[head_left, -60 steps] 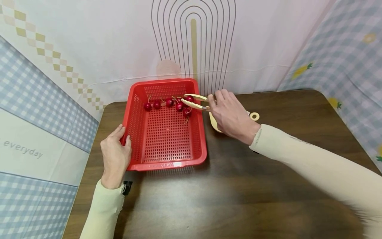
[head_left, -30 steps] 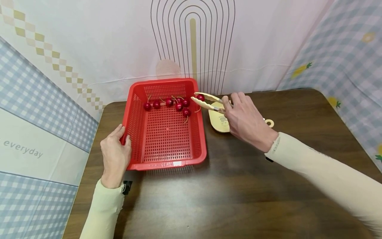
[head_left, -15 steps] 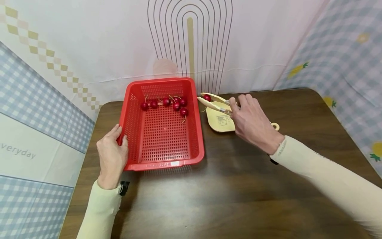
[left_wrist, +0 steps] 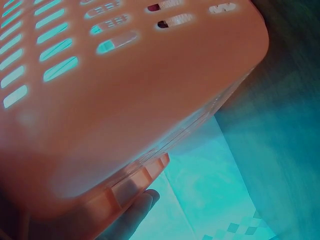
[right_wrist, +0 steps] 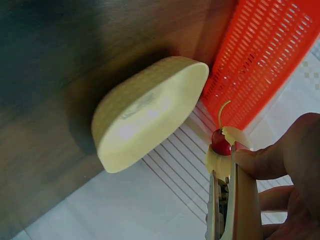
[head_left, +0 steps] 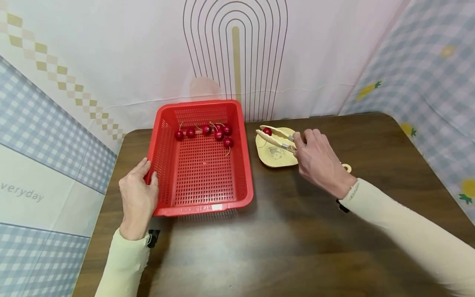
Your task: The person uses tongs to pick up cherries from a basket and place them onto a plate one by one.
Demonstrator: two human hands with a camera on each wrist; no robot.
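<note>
At the left rim of a red plastic basket, my left hand grips the edge, thumb on the inner side. Several dark red cherries with stems lie toward the far side of that basket. My right hand holds pale yellow tongs, whose ring end pokes out behind the wrist. Between the tongs' tips is one cherry, its stem hanging free. It is over the far left part of a small pale yellow bowl. The right wrist view shows the held cherry apart from the bowl.
The bowl stands just right of the basket on a dark wooden table. Behind rises a pale curtain with arch lines, close to the table's far edge. Blue checked cloth hangs at the right.
My right hand has carried the tongs and a cherry out of the basket, rightward over its rim, then lower over the bowl. My left hand keeps its grip on the basket.
</note>
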